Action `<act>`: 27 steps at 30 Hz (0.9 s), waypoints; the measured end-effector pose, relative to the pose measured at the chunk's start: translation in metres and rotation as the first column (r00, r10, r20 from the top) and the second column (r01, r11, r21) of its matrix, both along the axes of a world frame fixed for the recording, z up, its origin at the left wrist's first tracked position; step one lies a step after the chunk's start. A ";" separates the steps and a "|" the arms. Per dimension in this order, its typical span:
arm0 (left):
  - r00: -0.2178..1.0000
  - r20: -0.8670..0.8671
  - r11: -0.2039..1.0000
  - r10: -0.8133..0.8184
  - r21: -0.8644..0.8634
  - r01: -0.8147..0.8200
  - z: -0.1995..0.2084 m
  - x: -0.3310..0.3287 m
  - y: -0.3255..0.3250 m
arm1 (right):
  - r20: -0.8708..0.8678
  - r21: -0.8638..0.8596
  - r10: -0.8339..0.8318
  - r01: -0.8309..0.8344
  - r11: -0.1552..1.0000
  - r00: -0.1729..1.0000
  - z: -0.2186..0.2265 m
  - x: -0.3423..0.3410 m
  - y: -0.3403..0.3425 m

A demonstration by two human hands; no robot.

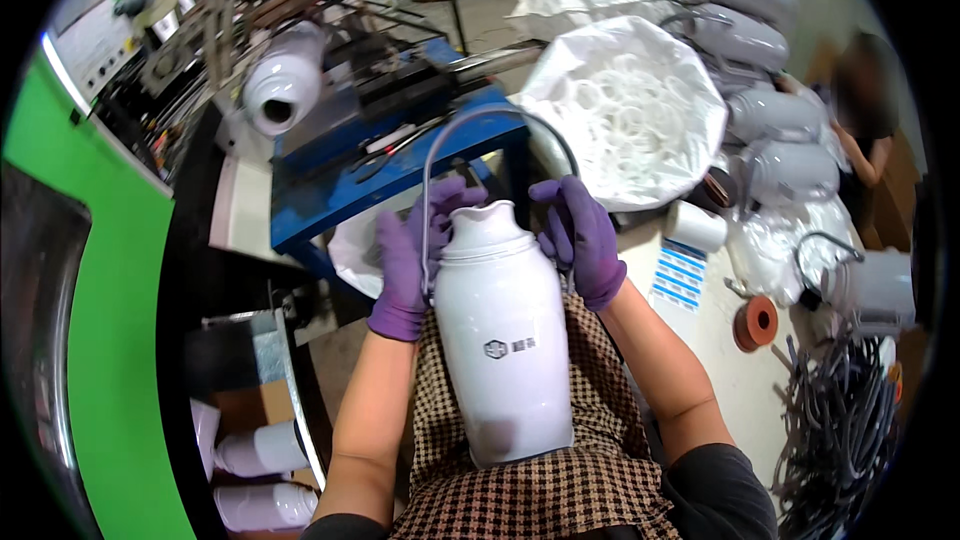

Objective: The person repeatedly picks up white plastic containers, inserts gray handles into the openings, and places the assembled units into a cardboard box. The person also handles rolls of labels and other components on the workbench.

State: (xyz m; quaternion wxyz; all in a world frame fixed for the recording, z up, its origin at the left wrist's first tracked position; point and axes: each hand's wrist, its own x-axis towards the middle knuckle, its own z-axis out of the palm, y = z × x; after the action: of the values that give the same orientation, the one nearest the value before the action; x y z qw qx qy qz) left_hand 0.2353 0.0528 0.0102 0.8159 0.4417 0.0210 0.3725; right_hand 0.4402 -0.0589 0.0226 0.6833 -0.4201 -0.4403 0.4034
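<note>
your left hand (403, 258), in a purple glove, is hovering at ten o'clock of the white flask (503, 340), its fingers spreading loosely about the handle's near side; your right hand (588, 245), gloved alike, is sitting between one and two, its fingers bending and parting beside the neck, and you cannot tell whether they are pinching anything. the flask is standing between your forearms at center, its wavy mouth pointing to twelve, its base meeting your checked apron (540, 495) at six. the grey loop handle (490, 110) is arching past the mouth toward twelve. farther out, a blue bench (295, 195) is standing at ten, with another flask (283, 85) lying near eleven. a bag of white rings (640, 110) is gaping at one, while more flasks (785, 170) are lying at two, near another person (868, 145). a reddish-brown spool (757, 323) is resting at three, and dark tubing (840, 430) is heaping between three and four.
</note>
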 end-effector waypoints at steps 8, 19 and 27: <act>0.853 0.501 0.963 -0.146 -0.126 0.238 -0.015 -0.024 -0.001 | 0.266 0.315 -0.156 0.067 0.947 0.951 -0.036 -0.021 0.021; 0.831 0.343 -0.047 0.438 0.932 -0.360 0.039 -0.041 -0.037 | -0.227 0.043 0.541 -0.547 0.836 0.810 -0.015 -0.027 0.021; 0.863 0.116 0.862 0.491 0.083 -0.501 0.003 -0.031 -0.024 | 0.077 0.059 0.417 -0.421 0.905 0.906 -0.016 -0.035 0.039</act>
State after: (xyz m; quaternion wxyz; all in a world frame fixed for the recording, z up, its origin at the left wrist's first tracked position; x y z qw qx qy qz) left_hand 0.2042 0.0289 0.0129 0.6671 0.4483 0.0764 0.5901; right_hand 0.4050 -0.0202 0.0069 0.5817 -0.3024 -0.5562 0.5106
